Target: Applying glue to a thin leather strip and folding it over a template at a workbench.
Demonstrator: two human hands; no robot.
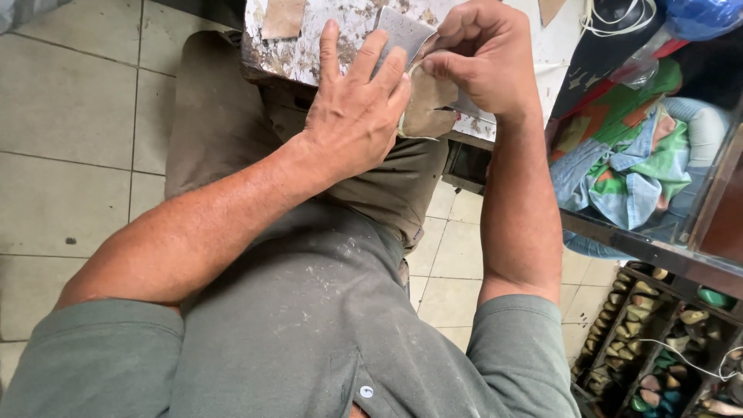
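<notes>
— Hands first: where is each one?

— Left hand (357, 116) lies flat, fingers spread and straight, pressing a grey rectangular sheet (402, 32) and the upper edge of a tan, rounded piece of leather-like material (428, 104) down on the stained, mottled worktop (309, 54). Its grip is fully open; it pins rather than holds.

— And the other?

— Right hand (484, 58) is curled, thumb and forefinger pinched together on the tan piece's top edge, near its pale rim. That grip is closed on the piece. Whether a small tool sits inside the pinch cannot be told; the fingers hide it.

— Where exactly does the tan piece sit?

— At the near edge of the worktop, over the person's lap, partly hanging past the edge, between the two hands and touching both.

— How far along does the work look?

— As a judgement only: mid-way. The piece is already cut to shape and has a light edge along its left side, and the hands are busy at its upper edge. The lower part hangs free, untouched by either hand.

— Anything else around?

— Another tan patch (282, 17) lies farther back on the worktop. Right of it, a heap of blue and green cloth (631, 166); below that, a compartmented tray of small shoe-shaped forms (658, 348). Pale floor tiles (70, 139) run to the left.
</notes>
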